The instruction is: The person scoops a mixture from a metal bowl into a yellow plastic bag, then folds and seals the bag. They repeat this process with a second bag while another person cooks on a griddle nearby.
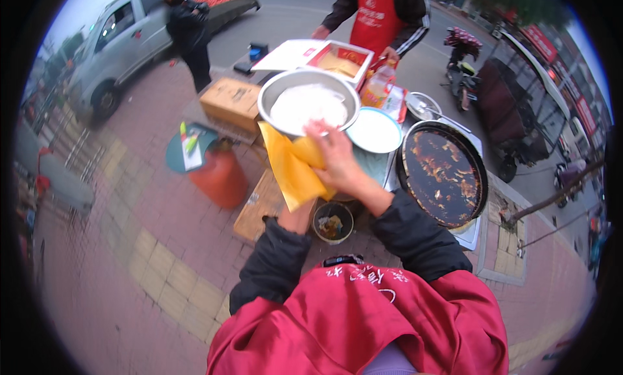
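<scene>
A yellow sheet, paper or cloth (284, 166), hangs folded in front of me below a wide metal basin (266, 105) holding white powder or dough. My right hand (336, 158) touches the sheet's right side, its blurred fingertips near the basin's front rim. Mostly hidden behind the sheet is my left hand (299, 212); only the wrist part shows, so its fingers cannot be read. To the right of the basin lies a round white dish with a blue rim (374, 130). Further right, a large black round pan (442, 174) bears browned scraps.
A small bin with scraps (333, 222) stands below my hands. Left are a cardboard box (231, 102) and an orange barrel (221, 175) with a green lid. A co-worker in a red apron (372, 20) stands across the table near an oil bottle (378, 85). Another person (187, 34) stands by a van.
</scene>
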Action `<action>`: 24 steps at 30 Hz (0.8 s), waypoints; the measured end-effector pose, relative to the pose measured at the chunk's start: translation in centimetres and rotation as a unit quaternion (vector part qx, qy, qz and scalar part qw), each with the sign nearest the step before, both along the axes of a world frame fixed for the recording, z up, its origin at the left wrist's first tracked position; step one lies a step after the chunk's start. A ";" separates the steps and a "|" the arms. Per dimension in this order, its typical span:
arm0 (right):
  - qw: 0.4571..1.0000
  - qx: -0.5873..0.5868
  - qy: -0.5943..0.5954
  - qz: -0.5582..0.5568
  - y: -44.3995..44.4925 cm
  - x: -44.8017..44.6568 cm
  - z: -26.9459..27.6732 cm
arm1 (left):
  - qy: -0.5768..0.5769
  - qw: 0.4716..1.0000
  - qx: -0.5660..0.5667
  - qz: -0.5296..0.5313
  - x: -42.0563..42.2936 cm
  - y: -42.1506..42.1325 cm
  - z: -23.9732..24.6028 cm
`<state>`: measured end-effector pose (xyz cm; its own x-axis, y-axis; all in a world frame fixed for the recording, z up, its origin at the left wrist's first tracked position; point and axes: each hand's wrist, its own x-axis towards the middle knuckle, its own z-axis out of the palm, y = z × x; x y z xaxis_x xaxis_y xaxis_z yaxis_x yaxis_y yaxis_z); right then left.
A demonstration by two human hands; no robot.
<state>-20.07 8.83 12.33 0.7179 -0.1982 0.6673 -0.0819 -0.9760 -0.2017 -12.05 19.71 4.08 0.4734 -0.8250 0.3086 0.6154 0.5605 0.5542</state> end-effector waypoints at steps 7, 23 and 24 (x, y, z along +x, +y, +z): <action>0.866 0.497 0.032 0.038 -2.2 0.5 -0.9 | 0.029 0.996 -0.082 -0.010 2.7 3.9 -1.2; 0.982 0.182 -0.032 -0.043 -4.2 0.9 -1.5 | 0.034 0.985 -0.170 -0.011 4.0 1.3 -1.9; 0.987 0.143 -0.004 -0.071 -3.8 0.9 -1.4 | 0.029 0.984 -0.176 -0.010 4.1 1.2 -1.9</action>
<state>-19.21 4.98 10.95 0.6641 -0.4772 0.5756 -0.2112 -0.8582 -0.4678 -7.94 20.87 2.20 0.4839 -0.6803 0.5505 0.6527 0.6996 0.2909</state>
